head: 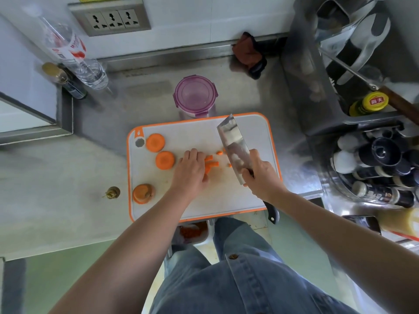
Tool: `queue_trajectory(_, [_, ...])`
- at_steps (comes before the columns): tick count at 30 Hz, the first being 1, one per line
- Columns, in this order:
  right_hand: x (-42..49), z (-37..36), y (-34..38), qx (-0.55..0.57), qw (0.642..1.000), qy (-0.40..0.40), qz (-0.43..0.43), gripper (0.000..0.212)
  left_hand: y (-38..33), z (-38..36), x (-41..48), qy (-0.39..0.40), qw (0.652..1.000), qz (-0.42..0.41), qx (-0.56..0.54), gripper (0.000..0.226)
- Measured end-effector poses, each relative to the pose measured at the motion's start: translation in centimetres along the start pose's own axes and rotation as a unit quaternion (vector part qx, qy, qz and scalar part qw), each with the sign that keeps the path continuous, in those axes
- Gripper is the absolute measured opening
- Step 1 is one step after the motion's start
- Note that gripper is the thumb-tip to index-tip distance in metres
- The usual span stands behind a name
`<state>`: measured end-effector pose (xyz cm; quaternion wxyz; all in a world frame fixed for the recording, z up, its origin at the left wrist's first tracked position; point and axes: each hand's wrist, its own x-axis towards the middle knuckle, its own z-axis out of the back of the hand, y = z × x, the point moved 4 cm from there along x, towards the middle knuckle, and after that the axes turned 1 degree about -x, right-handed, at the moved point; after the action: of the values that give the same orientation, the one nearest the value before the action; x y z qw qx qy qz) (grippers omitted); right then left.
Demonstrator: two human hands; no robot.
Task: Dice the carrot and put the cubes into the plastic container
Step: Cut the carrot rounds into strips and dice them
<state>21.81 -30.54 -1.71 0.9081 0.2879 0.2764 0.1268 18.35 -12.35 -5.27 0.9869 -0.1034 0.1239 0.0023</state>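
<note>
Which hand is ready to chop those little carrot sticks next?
The right hand: it grips the cleaver, whose blade is just right of the carrot sticks. The left hand holds the sticks steady.

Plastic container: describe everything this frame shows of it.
The plastic container is round, with a clear body and a translucent purple lid with side clips, which looks to be on. It stands upright on the steel counter, just beyond the far edge of the cutting board. No carrot shows inside. Nothing rests on it; whether it touches the board cannot be told.
</note>
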Motion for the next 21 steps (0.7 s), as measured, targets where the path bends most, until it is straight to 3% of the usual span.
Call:
queue_trajectory(10, [-0.1,-1.5,0.3,-0.073,0.996,0.012,0.051,0.016,1.8,0.0,-1.7,-0.032,0.996,0.076,-0.045,0.068])
queue_trajectory(15, [-0.1,-2.0,0.5,-0.087,0.995,0.007,0.045,0.020,3.4,0.5,-3.5,-0.073,0.983,0.095,-0.139,0.035])
queue_trajectory(21, [0.1,-2.8,1.0,-0.089,0.995,0.010,0.040,0.029,3.1,0.8,-2.9,-0.070,0.979,0.090,-0.170,0.021])
